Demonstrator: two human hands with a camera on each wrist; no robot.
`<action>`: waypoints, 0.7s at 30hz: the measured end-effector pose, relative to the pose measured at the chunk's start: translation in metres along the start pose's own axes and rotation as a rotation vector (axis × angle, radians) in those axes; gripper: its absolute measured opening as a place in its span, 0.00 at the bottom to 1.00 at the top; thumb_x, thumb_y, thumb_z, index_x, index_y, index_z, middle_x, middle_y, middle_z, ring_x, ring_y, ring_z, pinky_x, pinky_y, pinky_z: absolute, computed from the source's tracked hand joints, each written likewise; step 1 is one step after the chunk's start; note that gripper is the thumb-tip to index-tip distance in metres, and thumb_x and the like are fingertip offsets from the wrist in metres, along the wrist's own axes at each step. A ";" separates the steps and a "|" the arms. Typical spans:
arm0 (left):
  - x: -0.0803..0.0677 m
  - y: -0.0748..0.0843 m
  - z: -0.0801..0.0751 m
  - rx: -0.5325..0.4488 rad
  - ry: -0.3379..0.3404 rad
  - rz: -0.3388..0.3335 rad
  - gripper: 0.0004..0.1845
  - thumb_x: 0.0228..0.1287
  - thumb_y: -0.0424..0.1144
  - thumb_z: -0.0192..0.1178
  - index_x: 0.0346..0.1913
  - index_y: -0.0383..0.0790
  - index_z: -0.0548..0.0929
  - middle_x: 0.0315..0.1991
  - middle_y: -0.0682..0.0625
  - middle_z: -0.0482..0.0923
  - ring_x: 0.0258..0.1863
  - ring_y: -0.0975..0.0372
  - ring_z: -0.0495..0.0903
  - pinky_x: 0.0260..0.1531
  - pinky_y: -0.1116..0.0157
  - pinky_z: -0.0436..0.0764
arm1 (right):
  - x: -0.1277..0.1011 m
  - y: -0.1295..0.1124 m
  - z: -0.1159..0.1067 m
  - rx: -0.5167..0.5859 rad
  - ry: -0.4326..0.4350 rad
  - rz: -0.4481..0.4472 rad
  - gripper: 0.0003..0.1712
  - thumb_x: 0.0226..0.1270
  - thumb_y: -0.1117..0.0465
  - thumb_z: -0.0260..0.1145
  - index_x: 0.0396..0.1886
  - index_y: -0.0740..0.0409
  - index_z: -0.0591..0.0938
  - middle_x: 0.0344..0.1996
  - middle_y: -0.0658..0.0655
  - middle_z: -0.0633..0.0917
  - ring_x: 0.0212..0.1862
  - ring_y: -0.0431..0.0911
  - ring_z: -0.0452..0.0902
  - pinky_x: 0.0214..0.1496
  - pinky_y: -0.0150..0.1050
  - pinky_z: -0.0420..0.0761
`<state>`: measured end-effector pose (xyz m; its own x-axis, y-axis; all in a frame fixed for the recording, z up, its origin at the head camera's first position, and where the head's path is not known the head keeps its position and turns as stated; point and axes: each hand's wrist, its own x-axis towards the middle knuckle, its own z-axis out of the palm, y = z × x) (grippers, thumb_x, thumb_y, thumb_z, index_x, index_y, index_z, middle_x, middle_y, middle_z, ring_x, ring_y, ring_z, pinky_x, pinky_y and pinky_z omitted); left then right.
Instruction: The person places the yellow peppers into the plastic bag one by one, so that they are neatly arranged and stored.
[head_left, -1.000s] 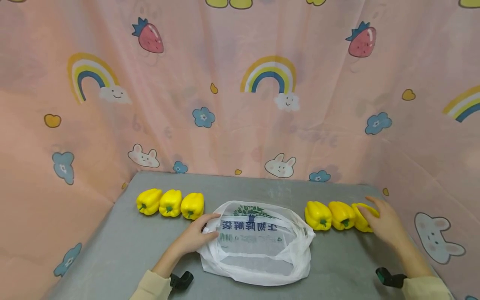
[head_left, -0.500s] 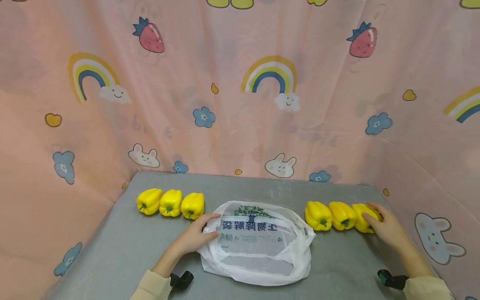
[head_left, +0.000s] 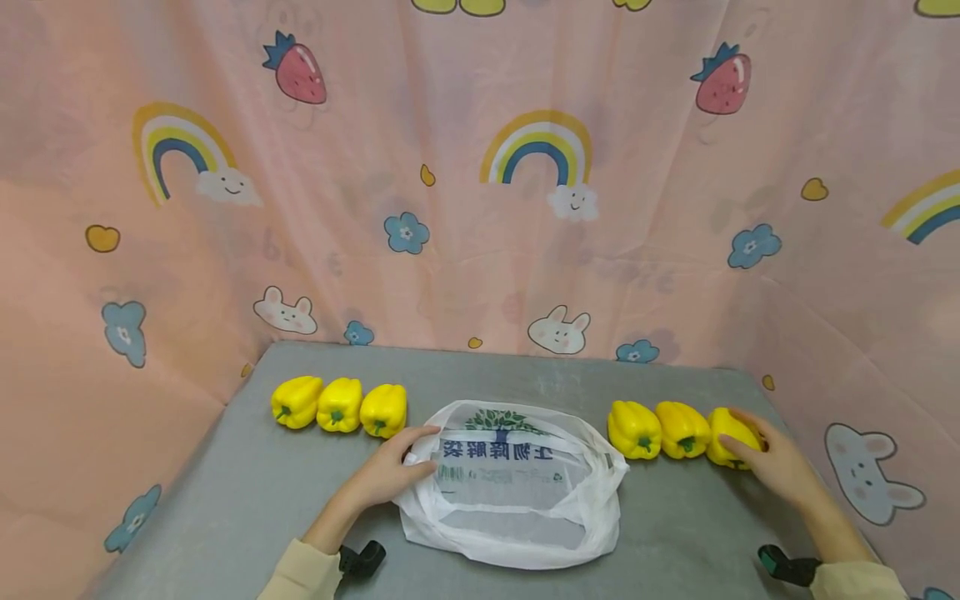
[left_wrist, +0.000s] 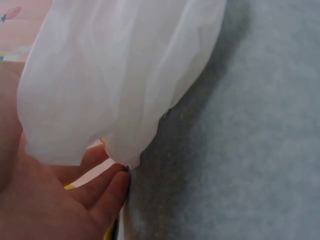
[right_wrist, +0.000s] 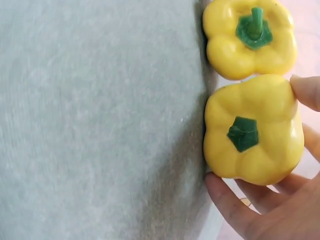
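The right hand (head_left: 776, 467) is curled around a shiny yellow bell pepper (head_left: 729, 437) at the far right end of the row on the right. In the right wrist view the thumb (right_wrist: 225, 197) presses the near side of this pepper (right_wrist: 254, 131) and a fingertip (right_wrist: 306, 91) touches its far side, so the hand grips it. The pepper lies on its side on the grey table (head_left: 240, 492), with its green stem (right_wrist: 243, 133) pointing at the camera. The next yellow pepper (right_wrist: 250, 37) touches it.

The thin white plastic bag (head_left: 517, 487) with blue writing and a green tree lies in the middle of the table, to the left of the gripped pepper. Two more yellow peppers (head_left: 660, 430) lie between that pepper and the bag. The right hand is much nearer to this pepper than the left hand is.

The left hand (head_left: 386, 473) holds the left edge of the bag. Its thumb lies on top of the rim, and in the left wrist view the fingers (left_wrist: 107, 197) are tucked under the plastic (left_wrist: 120, 80). The bag's mouth is open and faces the person. Nothing can be seen inside the bag.

Three other yellow peppers (head_left: 339, 405) lie in a row left of the bag, close to the left hand.
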<state>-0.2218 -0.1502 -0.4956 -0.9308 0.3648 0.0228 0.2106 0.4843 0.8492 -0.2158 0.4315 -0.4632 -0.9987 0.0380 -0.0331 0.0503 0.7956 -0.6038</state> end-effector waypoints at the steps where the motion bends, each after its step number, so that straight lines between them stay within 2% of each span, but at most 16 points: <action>1: 0.000 0.000 0.000 0.001 0.000 0.001 0.29 0.69 0.43 0.65 0.71 0.46 0.74 0.71 0.41 0.69 0.67 0.46 0.70 0.67 0.38 0.66 | 0.000 0.000 0.000 -0.003 0.005 0.007 0.49 0.78 0.37 0.52 0.77 0.73 0.54 0.69 0.85 0.57 0.66 0.79 0.56 0.58 0.78 0.62; 12: -0.001 0.001 0.000 0.002 0.015 0.003 0.28 0.69 0.42 0.65 0.71 0.45 0.74 0.71 0.40 0.69 0.67 0.45 0.70 0.66 0.39 0.67 | -0.008 -0.007 -0.005 0.005 0.097 0.070 0.50 0.78 0.36 0.52 0.77 0.73 0.54 0.68 0.84 0.59 0.62 0.76 0.60 0.57 0.74 0.65; 21: -0.001 0.002 0.000 -0.017 0.015 -0.008 0.28 0.70 0.42 0.65 0.71 0.46 0.74 0.71 0.41 0.69 0.65 0.47 0.72 0.66 0.40 0.69 | -0.020 -0.028 -0.016 -0.009 0.144 0.009 0.47 0.79 0.40 0.54 0.77 0.73 0.56 0.67 0.83 0.62 0.59 0.73 0.64 0.51 0.70 0.70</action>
<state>-0.2202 -0.1497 -0.4934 -0.9367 0.3495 0.0237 0.1985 0.4738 0.8580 -0.1969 0.4179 -0.4332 -0.9883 0.1315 0.0767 0.0602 0.8004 -0.5964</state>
